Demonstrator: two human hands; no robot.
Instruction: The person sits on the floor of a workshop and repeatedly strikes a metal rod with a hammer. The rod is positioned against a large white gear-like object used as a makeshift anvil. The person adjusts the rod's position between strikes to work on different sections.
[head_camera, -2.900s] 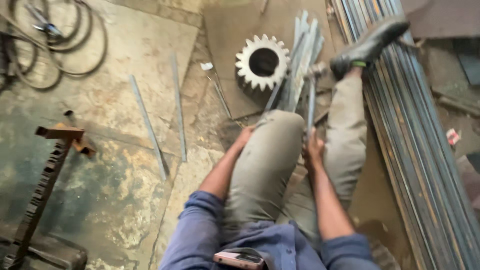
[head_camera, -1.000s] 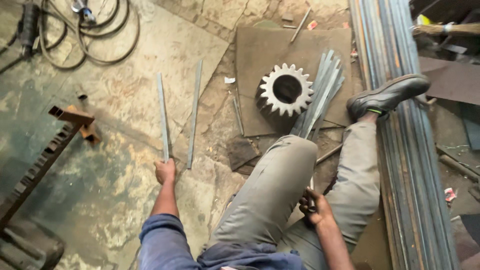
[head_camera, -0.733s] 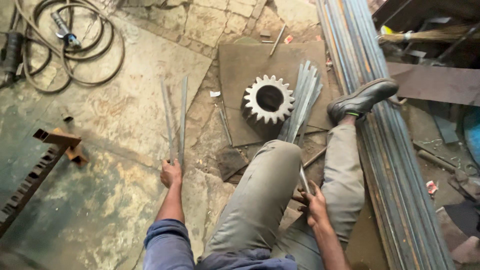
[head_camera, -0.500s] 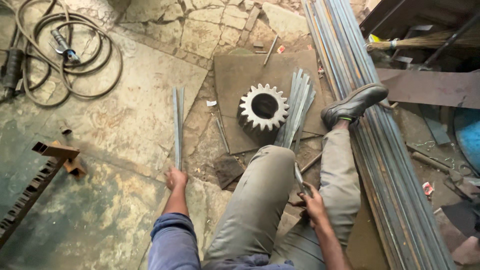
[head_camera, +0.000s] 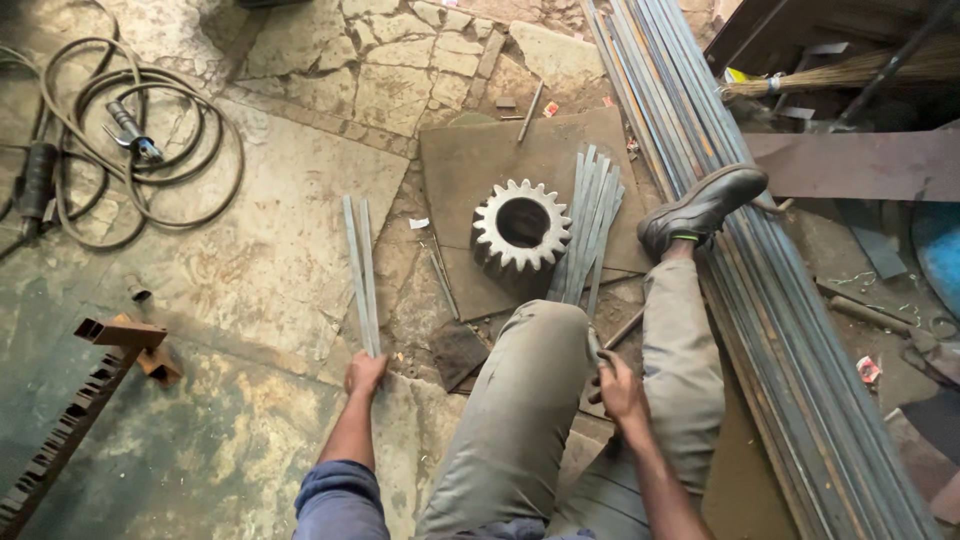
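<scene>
L hand (head_camera: 364, 374) grips the near ends of 2 flat steel strips (head_camera: 360, 272), which lie side by side on the floor (head_camera: 250, 260), pointing away from the person. R hand (head_camera: 620, 388) sits between the knees, fingers curled round the near end of a thin strip; can't tell how tight.

More strips (head_camera: 590, 235) fan out in a bundle just beside a toothed gear (head_camera: 521, 225), both on a brown steel plate (head_camera: 470, 160). Open floor left of the 2 strips, up to a coiled hose (head_camera: 140, 150). R side hemmed in: long steel bars (head_camera: 760, 280) run w/ the person's shoe (head_camera: 700, 205) resting on them. Notched rack (head_camera: 70, 430) at near-left edge. Cracked stone floor, workshop clutter at far right.
</scene>
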